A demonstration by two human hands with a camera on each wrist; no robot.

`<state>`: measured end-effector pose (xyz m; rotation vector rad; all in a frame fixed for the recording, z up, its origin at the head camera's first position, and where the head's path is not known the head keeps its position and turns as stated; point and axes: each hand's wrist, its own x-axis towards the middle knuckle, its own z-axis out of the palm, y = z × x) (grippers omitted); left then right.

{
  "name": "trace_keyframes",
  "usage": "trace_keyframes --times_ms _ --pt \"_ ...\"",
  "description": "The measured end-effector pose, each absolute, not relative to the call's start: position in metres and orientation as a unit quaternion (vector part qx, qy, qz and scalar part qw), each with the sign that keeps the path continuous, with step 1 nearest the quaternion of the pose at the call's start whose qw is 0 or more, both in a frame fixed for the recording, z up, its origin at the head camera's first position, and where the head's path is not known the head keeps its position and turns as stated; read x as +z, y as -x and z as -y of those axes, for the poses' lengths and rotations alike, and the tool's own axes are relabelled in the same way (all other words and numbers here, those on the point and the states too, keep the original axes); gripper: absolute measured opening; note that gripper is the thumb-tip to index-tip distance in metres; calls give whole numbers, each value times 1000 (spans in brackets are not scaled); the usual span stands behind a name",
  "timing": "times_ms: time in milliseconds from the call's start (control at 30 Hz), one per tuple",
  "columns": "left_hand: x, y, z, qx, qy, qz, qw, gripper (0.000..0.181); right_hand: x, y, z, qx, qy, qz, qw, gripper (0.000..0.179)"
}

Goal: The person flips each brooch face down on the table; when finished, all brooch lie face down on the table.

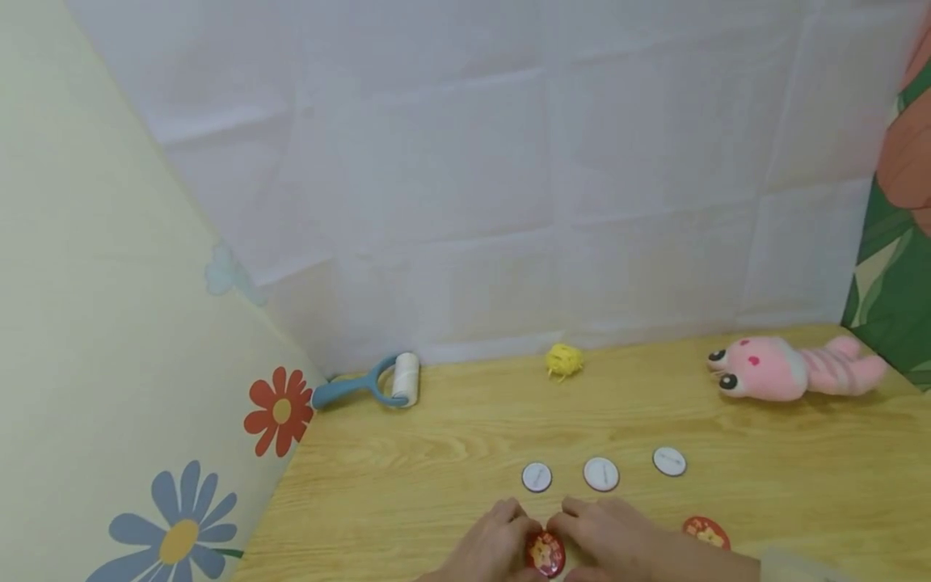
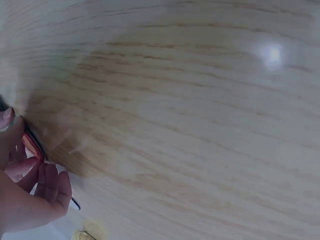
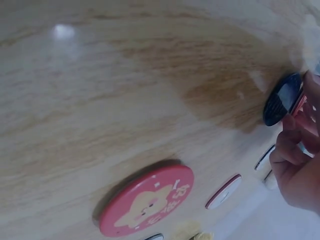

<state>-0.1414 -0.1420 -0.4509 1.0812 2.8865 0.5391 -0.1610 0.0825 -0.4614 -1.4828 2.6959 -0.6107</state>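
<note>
In the head view, my left hand and right hand meet at the near table edge, pinching a round red badge with a yellow star design between their fingertips. From the right wrist, a glossy dark disc shows right against the red edge at the fingertips. Most of the red face is hidden there by the fingers. A second red star badge lies face up beside my right forearm. Just beyond my hands is a row of white-backed pin badges, the left one, the middle one and the right one.
Along the back of the wooden table lie a blue-handled lint roller, a small yellow tangled ball and a pink plush toy. A white sheet hangs behind, with a flower-patterned wall at the left.
</note>
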Motion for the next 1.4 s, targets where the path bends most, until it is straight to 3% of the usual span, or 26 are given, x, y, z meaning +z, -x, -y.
trace_keyframes --times_ms 200,467,800,967,1100,1400 --pt "-443 145 134 202 -285 -934 78 33 -462 162 -79 -230 452 -862 22 46" --pt "-441 149 133 219 -244 -932 156 43 -463 161 -71 -216 432 -876 21 46" --pt "-437 152 130 213 -317 -915 127 34 -450 163 -79 -256 422 -868 52 56" --pt "-434 153 128 267 -310 -896 173 26 -448 163 -79 -282 415 -860 91 62" --pt "-428 153 127 299 -285 -893 176 28 -446 162 -81 -296 409 -858 95 65" --pt "-405 159 128 324 -310 -887 110 28 -429 171 -86 -375 407 -830 66 42"
